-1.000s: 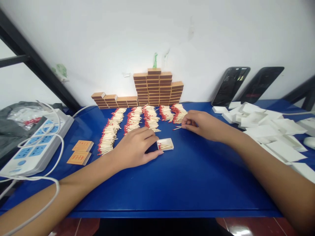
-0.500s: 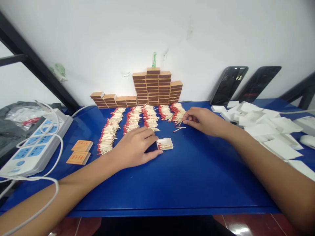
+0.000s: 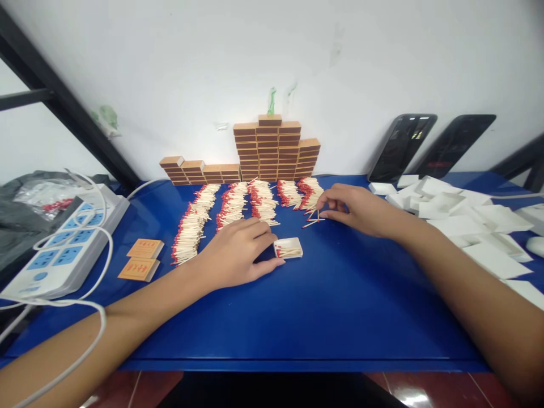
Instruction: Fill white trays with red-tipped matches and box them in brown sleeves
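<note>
My left hand (image 3: 242,249) rests on the blue table with thumb and forefinger at the left end of a small white matchbox tray (image 3: 293,255). Red-tipped matchsticks lie inside the tray. At the right, my right hand (image 3: 351,209) pinches a matchstick (image 3: 318,215) between thumb and forefinger, in front of the rightmost pile of matchsticks (image 3: 311,192). A loose matchstick (image 3: 310,224) lies just below those fingertips. More piles of matchsticks (image 3: 191,226) run in columns beyond my left hand.
Closed matchboxes (image 3: 267,150) are stacked against the wall. Two orange matchbox sleeves (image 3: 139,268) lie at left, near a power strip (image 3: 63,249) with white cables. Many white trays (image 3: 459,221) heap up at right, below two dark phone-like slabs (image 3: 402,147) leaning on the wall.
My right fingers have drawn slightly away from the pile, with a matchstick now showing between them. My left hand stays at the tray. The whole view has shifted a little.
</note>
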Action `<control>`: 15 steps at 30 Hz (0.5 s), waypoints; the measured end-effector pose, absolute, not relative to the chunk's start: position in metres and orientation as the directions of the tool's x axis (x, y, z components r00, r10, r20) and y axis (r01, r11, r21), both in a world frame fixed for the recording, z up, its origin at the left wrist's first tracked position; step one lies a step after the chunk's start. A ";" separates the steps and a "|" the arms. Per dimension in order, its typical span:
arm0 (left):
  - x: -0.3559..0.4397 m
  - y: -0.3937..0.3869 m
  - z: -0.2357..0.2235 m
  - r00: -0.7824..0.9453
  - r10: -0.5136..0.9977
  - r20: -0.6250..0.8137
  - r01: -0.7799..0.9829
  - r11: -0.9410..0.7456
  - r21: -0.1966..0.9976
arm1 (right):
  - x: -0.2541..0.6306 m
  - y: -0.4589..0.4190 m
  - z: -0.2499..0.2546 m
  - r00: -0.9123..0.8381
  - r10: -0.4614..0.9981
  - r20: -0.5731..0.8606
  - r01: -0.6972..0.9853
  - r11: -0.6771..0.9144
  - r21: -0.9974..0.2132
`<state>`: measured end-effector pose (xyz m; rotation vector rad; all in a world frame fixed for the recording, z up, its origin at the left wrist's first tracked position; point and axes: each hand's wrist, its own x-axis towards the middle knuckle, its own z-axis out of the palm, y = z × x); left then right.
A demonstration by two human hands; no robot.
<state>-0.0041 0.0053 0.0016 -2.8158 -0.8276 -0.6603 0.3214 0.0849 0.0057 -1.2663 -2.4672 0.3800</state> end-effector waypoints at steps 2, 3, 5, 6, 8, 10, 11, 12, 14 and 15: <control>-0.004 0.005 0.002 0.753 0.481 0.449 0.539 -0.842 -0.002 | 0.322 0.085 0.005 -0.565 0.806 0.173 0.708 0.582 -0.400; -0.004 0.005 0.003 0.753 0.478 0.452 0.536 -0.844 0.000 | 0.322 0.085 0.005 -0.572 0.804 0.163 0.704 0.583 -0.406; -0.004 0.004 0.003 0.753 0.468 0.464 0.526 -0.851 0.005 | 0.323 0.085 0.005 -0.574 0.808 0.136 0.712 0.574 -0.405; -0.004 0.004 0.004 0.751 0.461 0.472 0.520 -0.854 0.006 | 0.323 0.085 0.005 -0.571 0.811 0.125 0.720 0.568 -0.400; -0.004 0.004 0.005 0.747 0.442 0.497 0.509 -0.861 0.001 | 0.322 0.084 0.006 -0.563 0.820 0.108 0.734 0.555 -0.391; -0.004 0.003 0.005 0.741 0.428 0.518 0.505 -0.863 -0.007 | 0.320 0.082 0.008 -0.551 0.829 0.099 0.743 0.541 -0.394; -0.004 0.003 0.006 0.739 0.425 0.523 0.504 -0.864 -0.011 | 0.319 0.080 0.009 -0.544 0.833 0.097 0.746 0.534 -0.399; -0.004 0.003 0.006 0.738 0.424 0.525 0.504 -0.864 -0.012 | 0.317 0.078 0.010 -0.541 0.836 0.092 0.746 0.527 -0.407; -0.003 0.004 0.006 0.742 0.425 0.518 0.501 -0.865 -0.008 | 0.313 0.075 0.012 -0.543 0.836 0.077 0.742 0.521 -0.423; -0.003 0.004 0.006 0.745 0.426 0.514 0.500 -0.866 -0.006 | 0.311 0.074 0.013 -0.547 0.834 0.070 0.738 0.520 -0.429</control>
